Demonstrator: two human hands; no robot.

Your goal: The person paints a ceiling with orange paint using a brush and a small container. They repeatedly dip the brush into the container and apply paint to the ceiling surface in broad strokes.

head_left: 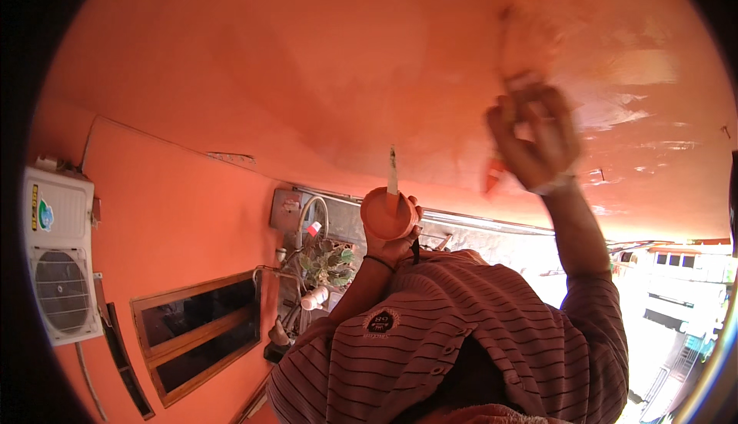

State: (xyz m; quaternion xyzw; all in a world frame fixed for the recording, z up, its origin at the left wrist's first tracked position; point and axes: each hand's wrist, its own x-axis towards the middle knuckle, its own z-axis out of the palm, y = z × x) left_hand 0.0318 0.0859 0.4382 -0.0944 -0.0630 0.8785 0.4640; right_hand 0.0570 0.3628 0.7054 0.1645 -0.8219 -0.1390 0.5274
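Observation:
My left hand [393, 249] is wrapped round a small orange cup [374, 216], held in front of my chest. A flat, pale stick-like tool [393, 174] stands up out of the cup, its tip dark. My right hand [542, 139], smeared by motion, is raised to the right against the orange painted surface [346, 55]. Its fingers are closed round a paintbrush [493, 175]; the red-orange end of the handle shows below the palm, and the bristle end is blurred. Beside that hand the surface has a glossy, wet-looking patch [634, 78].
An air conditioner unit [61, 262] hangs on the orange wall at far left. A wood-framed window [200, 332] lies right of it. A grey box [285, 209], a pipe and a leafy plant [327, 262] are behind my left arm. A nail [602, 175] sticks out near my right wrist.

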